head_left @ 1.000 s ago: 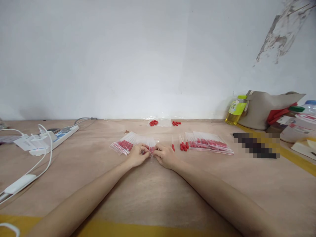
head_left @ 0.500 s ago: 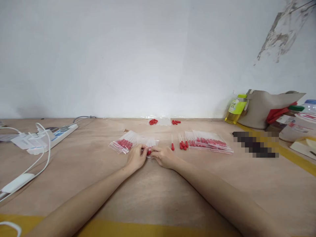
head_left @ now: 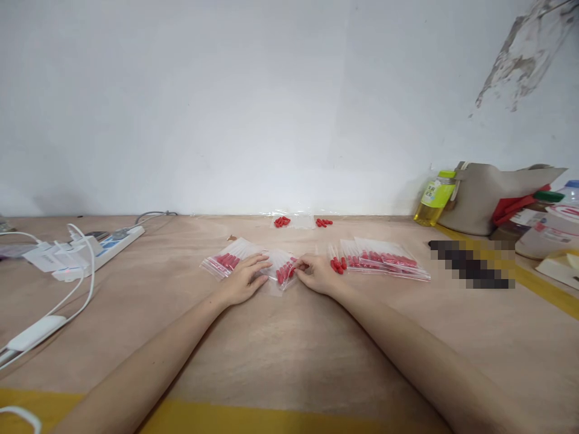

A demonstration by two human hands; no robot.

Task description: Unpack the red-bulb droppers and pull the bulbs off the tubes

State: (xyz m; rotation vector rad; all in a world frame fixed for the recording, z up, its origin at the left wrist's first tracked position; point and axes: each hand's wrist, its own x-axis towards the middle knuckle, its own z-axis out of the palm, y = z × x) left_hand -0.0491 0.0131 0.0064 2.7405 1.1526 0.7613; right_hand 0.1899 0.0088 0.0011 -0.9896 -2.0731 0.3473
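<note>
A clear zip-lock bag (head_left: 281, 279) holding several red-bulbed droppers lies between my hands. My right hand (head_left: 316, 274) pinches the right edge of this bag between thumb and fingers. My left hand (head_left: 244, 279) is open, its fingers stretched toward the bag's left side and apart from my right hand. Partly under or beside that hand lies another bag of red-bulbed droppers (head_left: 227, 261). Just right of my right hand are several loose droppers (head_left: 337, 264) with red bulbs and pale, clear stems.
Filled dropper bags (head_left: 389, 260) overlap on the right. Loose red bulbs (head_left: 281, 222) and clear plastic (head_left: 302, 222) lie by the wall. A power strip (head_left: 108, 247) with cables is at left; a yellow-liquid bottle (head_left: 435, 199), a grey bag (head_left: 470, 202) and jars stand at right.
My left hand has let go of the bag and moved left, opening. My right hand has shifted right and up, with the bag's edge turned toward it. The lone dropper is now hidden.
</note>
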